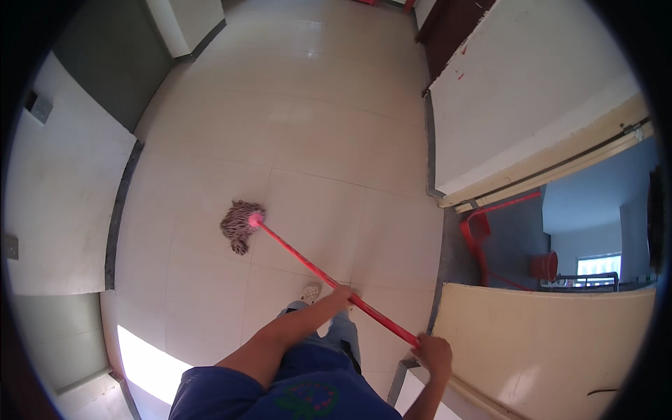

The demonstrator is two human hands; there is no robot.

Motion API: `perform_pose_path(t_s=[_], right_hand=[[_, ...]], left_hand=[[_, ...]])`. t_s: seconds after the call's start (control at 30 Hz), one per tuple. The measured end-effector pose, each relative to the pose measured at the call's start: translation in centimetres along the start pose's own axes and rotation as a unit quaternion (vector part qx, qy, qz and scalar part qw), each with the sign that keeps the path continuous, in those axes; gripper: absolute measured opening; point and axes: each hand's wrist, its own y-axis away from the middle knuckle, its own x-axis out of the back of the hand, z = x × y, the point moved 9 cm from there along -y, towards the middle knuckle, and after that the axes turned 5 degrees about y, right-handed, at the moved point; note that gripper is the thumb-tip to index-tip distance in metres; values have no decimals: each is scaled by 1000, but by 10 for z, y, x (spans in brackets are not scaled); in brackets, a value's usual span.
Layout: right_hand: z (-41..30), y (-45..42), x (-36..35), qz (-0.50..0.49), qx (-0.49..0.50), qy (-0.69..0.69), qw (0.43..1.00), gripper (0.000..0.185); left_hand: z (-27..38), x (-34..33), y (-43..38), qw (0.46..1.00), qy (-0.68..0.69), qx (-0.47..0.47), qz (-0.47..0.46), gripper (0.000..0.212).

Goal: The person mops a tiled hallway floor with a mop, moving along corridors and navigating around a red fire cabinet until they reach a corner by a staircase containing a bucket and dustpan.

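Note:
A string mop with a red pole [299,256] slants across the view. Its brownish-grey string head [239,224], joined by a pink socket [255,219], lies spread on the tiled floor [320,210] ahead of my feet and to the left. My left hand [343,296] is closed around the middle of the pole. Near the pole's upper end, at the lower right, my right hand [434,354] grips it. A light-coloured clog [311,292] shows on one foot just below the pole.
White walls with dark skirting [122,210] flank the floor. Through the doorway on the right are a red bucket [544,265] and a red long-handled dustpan [476,227]. A dark red door [446,37] stands at the upper right. Bright sunlight [149,362] falls at the lower left.

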Motion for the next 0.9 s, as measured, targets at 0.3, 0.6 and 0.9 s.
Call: perform_pose_path(t_s=[0.3,0.6,0.9], right_hand=[[62,164,-39,-20,-160,-100,982,16],[30,232,-81,1,-229,-337,913,20],[14,213,-171,-30,-336,-606,720,33]], left_hand=[[-179,-67,51,964,-202,169,16,22],[-255,-50,68,875,-418,233,-70,19],[-252,17,-14,874,-460,148,47,11]])
